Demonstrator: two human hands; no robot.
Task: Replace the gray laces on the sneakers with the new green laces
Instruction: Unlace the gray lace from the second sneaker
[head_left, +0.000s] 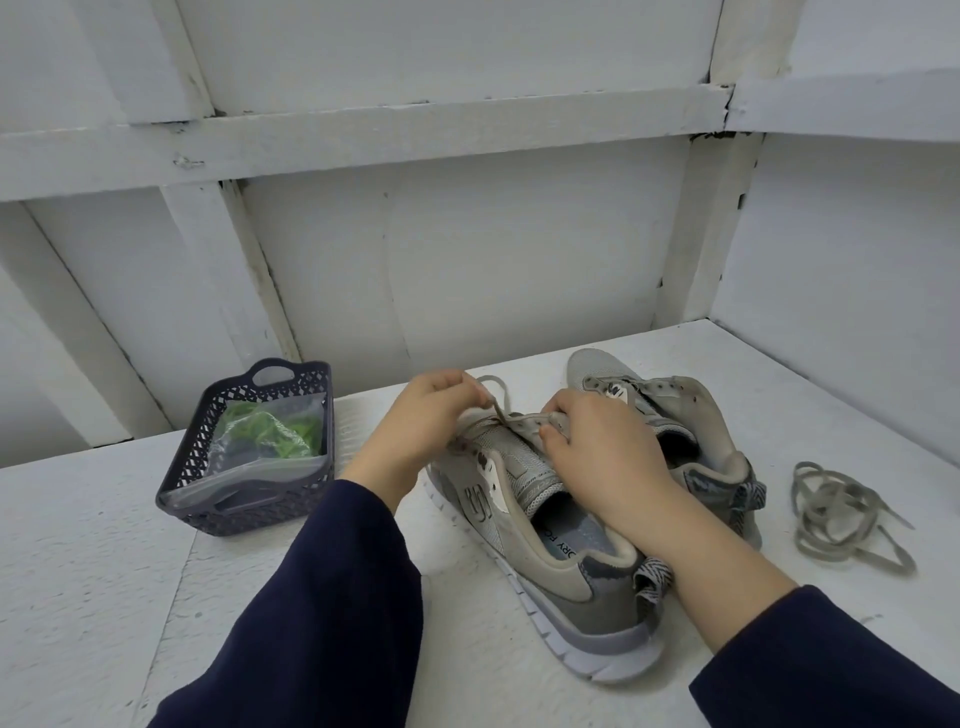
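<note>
The gray lace (506, 400) is partly threaded through the near sneaker (566, 577), which lies in the middle of the counter (104, 545). Our left hand (426, 421) pinches the lace just above the sneaker's toe end, and our right hand (608, 462) is curled over the sneaker's tongue and eyelet row, pressing it down. We judge the main risk to be a snag. If we pull at a sharp angle, the lace could bind in an eyelet, and a harder tug would drag or roll the sneaker, since only the right hand pins it. The pinch is also small, so the lace could slip out of the fingers mid-pull. How many eyelets remain laced we cannot tell, because the hands cover them. The far sneaker (680, 395) sits touching the near sneaker on its right and behind it. Its eyelets look bare, so a shove could knock it toward the loose lace (821, 506) piled well to the right of the near sneaker. That pile could get tangled with the one coming out. To the left of the near sneaker, just beyond our left wrist, stands a dark lattice basket (249, 514). In it lies a clear bag (244, 457) holding the green laces (291, 434), apparently unopened, and we see nothing else inside the basket.
</note>
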